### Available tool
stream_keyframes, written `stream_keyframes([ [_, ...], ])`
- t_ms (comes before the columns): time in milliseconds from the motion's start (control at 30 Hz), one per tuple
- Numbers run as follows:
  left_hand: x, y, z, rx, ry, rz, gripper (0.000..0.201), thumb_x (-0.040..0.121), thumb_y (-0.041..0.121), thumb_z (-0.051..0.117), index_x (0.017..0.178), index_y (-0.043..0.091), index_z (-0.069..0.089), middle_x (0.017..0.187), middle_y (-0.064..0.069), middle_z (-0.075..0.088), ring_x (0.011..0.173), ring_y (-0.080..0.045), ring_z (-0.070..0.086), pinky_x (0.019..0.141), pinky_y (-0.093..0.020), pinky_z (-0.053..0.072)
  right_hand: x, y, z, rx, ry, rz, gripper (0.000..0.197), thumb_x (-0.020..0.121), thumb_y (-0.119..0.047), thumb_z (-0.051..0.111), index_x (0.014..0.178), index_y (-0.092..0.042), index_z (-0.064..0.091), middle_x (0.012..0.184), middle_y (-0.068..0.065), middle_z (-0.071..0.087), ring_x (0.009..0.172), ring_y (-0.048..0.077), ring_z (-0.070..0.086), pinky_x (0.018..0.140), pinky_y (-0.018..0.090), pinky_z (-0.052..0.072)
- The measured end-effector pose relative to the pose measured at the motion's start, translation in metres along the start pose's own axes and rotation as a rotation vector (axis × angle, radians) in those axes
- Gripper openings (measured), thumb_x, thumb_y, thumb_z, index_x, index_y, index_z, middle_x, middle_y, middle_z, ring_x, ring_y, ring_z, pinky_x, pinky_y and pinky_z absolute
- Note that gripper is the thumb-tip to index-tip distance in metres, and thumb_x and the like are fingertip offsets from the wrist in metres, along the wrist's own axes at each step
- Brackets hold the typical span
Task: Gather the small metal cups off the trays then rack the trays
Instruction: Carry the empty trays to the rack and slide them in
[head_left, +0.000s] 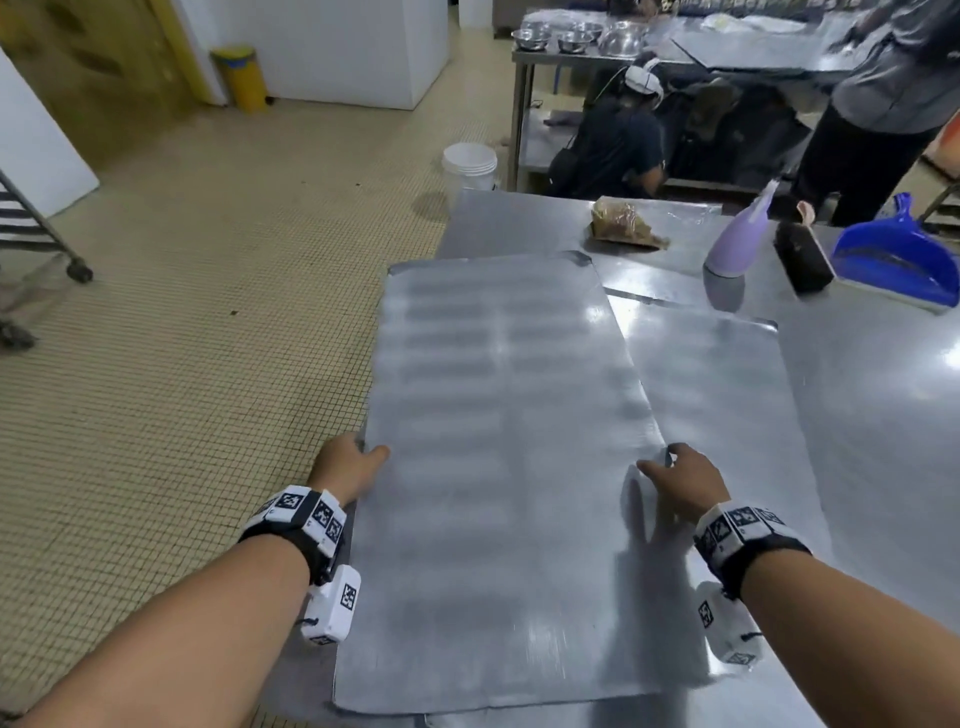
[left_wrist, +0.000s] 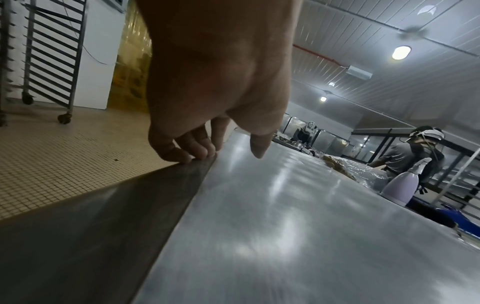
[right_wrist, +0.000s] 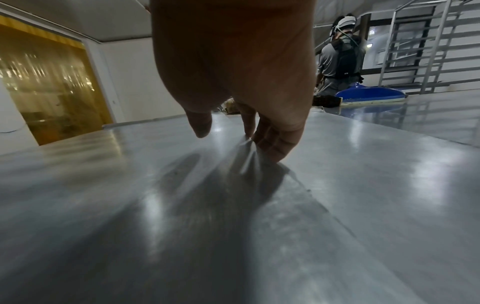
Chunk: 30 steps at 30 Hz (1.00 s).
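Two hands on one flat steel tray, no cups on it.
Left hand and right hand pinch opposite edges on the steel table; thin-edge grips could slip, dragging the overlapped tray beneath.

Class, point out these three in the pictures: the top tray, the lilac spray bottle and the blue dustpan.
top tray (head_left: 498, 467), head view, bare middle of its flat surface.
lilac spray bottle (head_left: 737, 241), head view, its body.
blue dustpan (head_left: 898, 254), head view, its scoop.
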<state>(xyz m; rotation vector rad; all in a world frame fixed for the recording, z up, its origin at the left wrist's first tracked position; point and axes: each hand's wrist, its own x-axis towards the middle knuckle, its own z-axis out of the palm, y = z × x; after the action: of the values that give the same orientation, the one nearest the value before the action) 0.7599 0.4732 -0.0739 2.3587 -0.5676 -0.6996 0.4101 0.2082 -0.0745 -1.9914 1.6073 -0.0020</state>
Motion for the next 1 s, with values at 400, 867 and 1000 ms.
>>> stream_keyframes([
  [400,0.072,-0.003,0.01,-0.268,-0.077,-0.03,0.025,0.081,0.016,0.079,0.104,0.018,0.068,0.099,-0.003,0.073,0.09,-0.025,0.071,0.082,-0.042,0.059,0.023,-0.014,0.011,0.135,0.072,0.053,0.055,0.087,-0.024,0.07,0.135,-0.006,0.051,0.132,0.019,0.058,0.121,0.036,0.055,0.099,0.04,0.043],
  [867,0.085,0.045,0.024,-0.331,-0.01,-0.004,0.061,0.076,0.021,0.085,0.121,0.012,0.044,0.106,-0.004,0.061,0.094,-0.026,0.063,0.08,-0.039,0.054,0.009,0.009,-0.006,0.299,0.084,0.115,0.061,0.08,-0.025,0.07,0.137,-0.015,0.051,0.129,0.011,0.063,0.117,0.03,0.058,0.101,0.04,0.046],
  [1000,0.084,0.074,0.048,-0.308,-0.041,0.087,0.073,0.067,0.038,0.09,0.121,0.015,0.047,0.109,0.001,0.062,0.099,-0.023,0.063,0.087,-0.039,0.053,-0.007,0.043,-0.025,0.321,0.129,0.156,0.064,0.083,-0.023,0.07,0.142,-0.013,0.048,0.132,0.015,0.06,0.119,0.032,0.057,0.099,0.037,0.044],
])
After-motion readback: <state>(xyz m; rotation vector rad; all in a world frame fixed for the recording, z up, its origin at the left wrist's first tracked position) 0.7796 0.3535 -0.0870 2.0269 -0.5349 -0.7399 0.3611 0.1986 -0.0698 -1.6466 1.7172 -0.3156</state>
